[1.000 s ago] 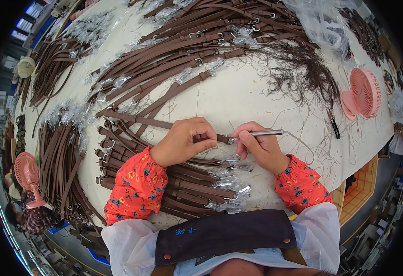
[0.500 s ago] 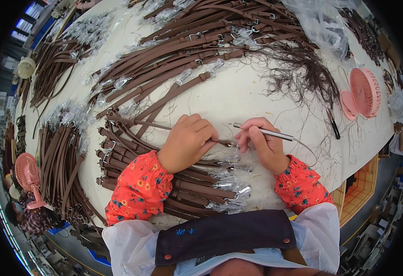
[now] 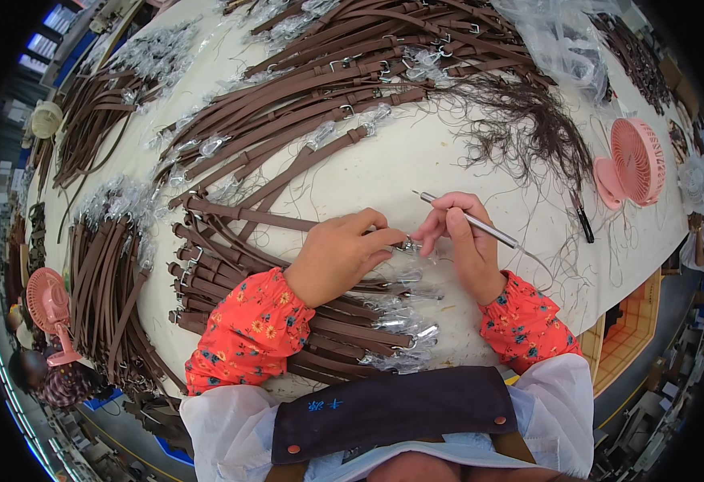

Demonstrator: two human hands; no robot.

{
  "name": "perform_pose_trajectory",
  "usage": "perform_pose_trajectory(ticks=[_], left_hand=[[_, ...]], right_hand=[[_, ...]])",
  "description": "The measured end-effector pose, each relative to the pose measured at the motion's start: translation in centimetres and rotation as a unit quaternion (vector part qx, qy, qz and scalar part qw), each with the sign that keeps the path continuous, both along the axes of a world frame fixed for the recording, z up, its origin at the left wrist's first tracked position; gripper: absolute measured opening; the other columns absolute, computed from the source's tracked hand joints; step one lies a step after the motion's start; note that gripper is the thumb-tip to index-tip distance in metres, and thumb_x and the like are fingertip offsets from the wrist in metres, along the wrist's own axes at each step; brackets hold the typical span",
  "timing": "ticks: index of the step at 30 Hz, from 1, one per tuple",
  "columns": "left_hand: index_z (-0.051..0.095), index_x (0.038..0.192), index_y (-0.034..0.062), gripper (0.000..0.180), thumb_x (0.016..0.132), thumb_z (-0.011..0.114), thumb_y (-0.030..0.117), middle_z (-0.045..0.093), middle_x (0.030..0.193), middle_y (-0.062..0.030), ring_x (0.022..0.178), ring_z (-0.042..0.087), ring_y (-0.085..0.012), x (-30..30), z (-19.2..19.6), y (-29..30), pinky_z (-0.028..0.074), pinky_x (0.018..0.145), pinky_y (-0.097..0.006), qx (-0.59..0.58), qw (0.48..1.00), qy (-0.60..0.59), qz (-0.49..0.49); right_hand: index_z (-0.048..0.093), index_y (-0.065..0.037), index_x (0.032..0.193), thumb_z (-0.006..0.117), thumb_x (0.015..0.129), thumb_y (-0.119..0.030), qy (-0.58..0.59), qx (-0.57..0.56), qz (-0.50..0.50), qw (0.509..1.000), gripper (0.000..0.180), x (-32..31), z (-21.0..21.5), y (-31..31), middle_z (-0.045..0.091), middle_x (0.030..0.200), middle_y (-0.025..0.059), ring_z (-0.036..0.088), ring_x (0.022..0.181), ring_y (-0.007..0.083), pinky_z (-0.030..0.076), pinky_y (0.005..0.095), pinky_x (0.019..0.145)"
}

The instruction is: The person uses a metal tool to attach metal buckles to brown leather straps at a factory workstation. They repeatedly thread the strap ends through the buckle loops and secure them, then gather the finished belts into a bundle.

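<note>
My left hand (image 3: 342, 253) is closed around a brown leather strap (image 3: 259, 215), close to its end. A small metal clasp (image 3: 405, 244), partly in clear plastic, sticks out past my fingers toward the right. My right hand (image 3: 466, 241) holds a slim silver pen-like tool (image 3: 487, 228) with a thin tip pointing up and left and a cord trailing from its back end. Its fingertips are at the clasp; whether they pinch it I cannot tell. Under my left forearm lies a bundle of brown straps (image 3: 344, 328) with plastic-wrapped metal ends.
More brown straps (image 3: 288, 100) with buckles cover the far table. A tangle of dark threads (image 3: 529, 128) lies far right, near a black pen (image 3: 583, 218) and a pink fan (image 3: 635, 165). Another pink fan (image 3: 49, 301) stands left, beside a strap pile (image 3: 103, 265).
My left hand has moved slightly right along with the strap, whose flat side now faces up. My right hand has lifted a little, and the tool has shifted up and right.
</note>
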State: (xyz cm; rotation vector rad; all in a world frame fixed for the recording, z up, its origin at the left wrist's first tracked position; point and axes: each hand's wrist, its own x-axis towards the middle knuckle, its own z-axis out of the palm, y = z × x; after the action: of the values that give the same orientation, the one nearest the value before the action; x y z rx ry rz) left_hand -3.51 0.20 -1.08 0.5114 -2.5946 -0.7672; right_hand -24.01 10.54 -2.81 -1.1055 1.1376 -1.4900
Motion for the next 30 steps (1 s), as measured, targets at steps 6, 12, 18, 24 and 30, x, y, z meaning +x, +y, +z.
perform_pose_trajectory(ticks=[6,12,18,24,30], left_hand=[[0.071,0.100,0.0096,0.022,0.079,0.074,0.008,0.063,0.088,-0.0019,0.071,0.063,-0.0235,-0.4,-0.5,0.1,0.053,0.065,-0.035,-0.138,0.990,-0.001,-0.038],[0.070,0.093,0.0043,0.012,0.082,0.071,0.003,0.064,0.085,-0.0066,0.072,0.062,-0.0234,-0.3,-1.0,-0.4,0.051,0.065,-0.033,0.031,0.998,0.052,0.010],[0.069,0.092,-0.0009,0.008,0.088,0.071,0.006,0.066,0.078,-0.0065,0.066,0.058,-0.0139,0.5,-0.1,-1.1,0.048,0.062,-0.027,0.261,0.961,0.020,0.090],[0.070,0.090,-0.0001,0.011,0.089,0.073,0.011,0.064,0.073,-0.0016,0.062,0.053,-0.0057,0.8,-0.8,-1.3,0.044,0.056,-0.024,0.326,0.940,0.025,0.095],[0.070,0.089,0.0010,0.012,0.088,0.075,0.012,0.063,0.070,0.0006,0.059,0.051,-0.0042,1.0,-0.9,-1.3,0.043,0.054,-0.023,0.343,0.936,0.026,0.078]], right_hand=[[0.049,0.000,0.121,0.041,0.109,-0.023,-0.029,0.010,0.000,1.000,0.027,0.1,0.0,0.0,0.062,0.093,0.0106,0.064,0.074,0.0139,0.053,0.0288,0.074],[0.051,0.000,0.115,0.040,0.109,-0.027,-0.024,0.046,0.028,0.998,0.030,0.0,0.2,0.0,0.061,0.079,0.0072,0.060,0.061,0.0120,0.057,0.0338,0.077],[0.058,-0.001,0.105,0.044,0.108,-0.030,-0.010,0.107,0.055,0.993,0.033,-0.2,0.6,0.3,0.059,0.069,0.0027,0.055,0.052,0.0077,0.055,0.0274,0.072],[0.060,0.000,0.105,0.046,0.107,-0.031,0.012,0.118,0.084,0.989,0.034,0.0,0.8,0.3,0.058,0.069,0.0013,0.053,0.052,0.0058,0.050,0.0222,0.062],[0.060,0.000,0.107,0.046,0.107,-0.030,0.012,0.131,0.090,0.987,0.034,0.0,0.6,0.3,0.059,0.071,0.0030,0.054,0.053,0.0061,0.045,0.0205,0.049]])
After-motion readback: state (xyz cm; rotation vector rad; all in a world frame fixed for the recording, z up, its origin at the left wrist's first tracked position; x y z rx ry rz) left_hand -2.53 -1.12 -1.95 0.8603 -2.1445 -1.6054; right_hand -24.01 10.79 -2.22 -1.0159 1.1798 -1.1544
